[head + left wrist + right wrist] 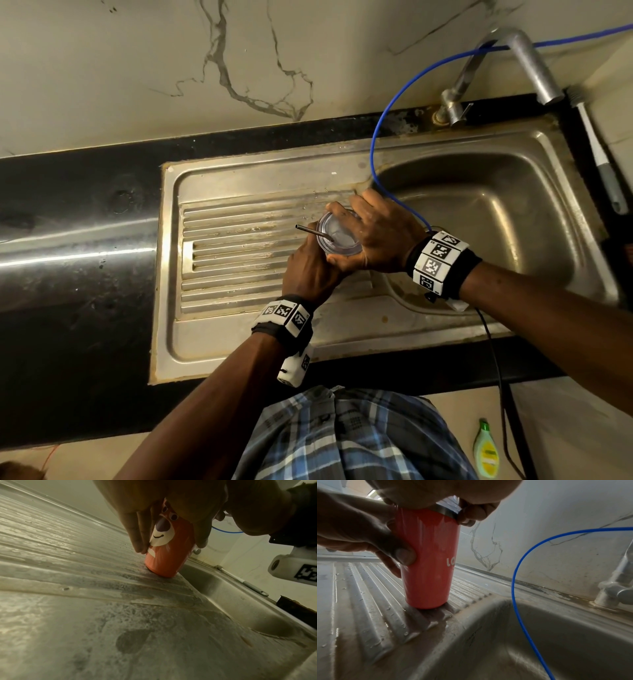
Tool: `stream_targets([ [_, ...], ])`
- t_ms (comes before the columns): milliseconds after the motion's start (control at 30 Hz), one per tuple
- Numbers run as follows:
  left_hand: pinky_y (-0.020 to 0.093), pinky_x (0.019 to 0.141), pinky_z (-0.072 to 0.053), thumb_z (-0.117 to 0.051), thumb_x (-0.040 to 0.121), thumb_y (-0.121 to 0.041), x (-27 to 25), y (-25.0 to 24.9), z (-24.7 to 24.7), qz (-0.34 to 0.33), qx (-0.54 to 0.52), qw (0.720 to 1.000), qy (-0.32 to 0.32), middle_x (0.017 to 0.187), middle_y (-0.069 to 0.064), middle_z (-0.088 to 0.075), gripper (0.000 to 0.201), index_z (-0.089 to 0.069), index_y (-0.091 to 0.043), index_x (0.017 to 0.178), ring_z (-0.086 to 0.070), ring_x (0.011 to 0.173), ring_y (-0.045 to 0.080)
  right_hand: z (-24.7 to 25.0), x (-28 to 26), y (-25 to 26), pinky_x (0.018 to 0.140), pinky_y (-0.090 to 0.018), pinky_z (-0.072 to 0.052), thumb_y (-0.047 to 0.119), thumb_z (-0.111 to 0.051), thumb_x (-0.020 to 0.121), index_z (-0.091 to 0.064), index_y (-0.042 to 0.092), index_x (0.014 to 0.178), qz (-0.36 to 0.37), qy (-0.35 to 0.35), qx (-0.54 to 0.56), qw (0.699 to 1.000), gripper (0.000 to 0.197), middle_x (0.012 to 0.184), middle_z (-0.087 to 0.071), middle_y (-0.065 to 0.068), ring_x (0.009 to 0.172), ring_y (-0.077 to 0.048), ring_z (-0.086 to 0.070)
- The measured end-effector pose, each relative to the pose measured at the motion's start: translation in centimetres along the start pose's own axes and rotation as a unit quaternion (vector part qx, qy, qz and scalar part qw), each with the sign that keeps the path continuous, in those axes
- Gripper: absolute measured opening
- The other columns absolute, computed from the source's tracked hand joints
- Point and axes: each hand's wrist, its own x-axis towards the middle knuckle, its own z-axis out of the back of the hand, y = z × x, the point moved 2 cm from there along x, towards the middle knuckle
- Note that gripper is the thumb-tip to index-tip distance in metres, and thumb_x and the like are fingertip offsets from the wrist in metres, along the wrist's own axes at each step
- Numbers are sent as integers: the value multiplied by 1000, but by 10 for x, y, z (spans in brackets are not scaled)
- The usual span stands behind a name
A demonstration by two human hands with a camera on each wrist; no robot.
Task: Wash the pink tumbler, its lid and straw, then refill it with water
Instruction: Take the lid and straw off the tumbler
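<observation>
The pink tumbler (pixel 428 568) stands upright on the ribbed drainboard (pixel 239 240), close to the basin's edge. A bear face shows on its side (pixel 169 545). My left hand (pixel 308 270) grips the tumbler's body from the near side. The clear lid (pixel 342 233) sits on top, with the metal straw (pixel 310 230) through it and leaning left. My right hand (pixel 376 236) lies over the lid, its fingers (pixel 471 513) curled round the rim at the steel band. In the head view the tumbler's body is hidden by both hands.
The steel sink basin (pixel 479 222) lies right of the tumbler, with the tap (pixel 527 61) above its far corner. A blue tube (pixel 387 113) loops down past my right hand. A bottle brush (pixel 596 150) lies at the far right. A green bottle (pixel 485 452) stands on the floor.
</observation>
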Motion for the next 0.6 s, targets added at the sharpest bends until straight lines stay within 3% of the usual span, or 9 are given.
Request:
stream_targets([
  [200,47,82,-52,-83,91,-44,-1,-1,1,9,-6,1000,1,130,20,-72,84,-42,-11,157,-67,111,50,1,0,1,73,-52,-50,83,-38,93,-52,3,144,-10,13,2,1000,96,101,-59,-21,88,-34,-50],
  [400,46,81,-50,-83,90,-46,-2,-1,1,14,-19,1000,0,129,21,-72,83,-44,-13,155,-66,111,50,7,-2,6,73,-50,-51,83,-38,92,-52,3,142,-35,21,11,999,95,98,-59,-19,88,-34,-50],
  [600,47,83,-56,-88,85,-49,-6,-4,1,28,-51,998,-18,131,14,-72,85,-44,-15,149,-68,110,48,13,-3,17,74,-43,-51,83,-39,89,-58,5,136,-90,-12,22,996,93,102,-65,-18,91,-34,-56],
])
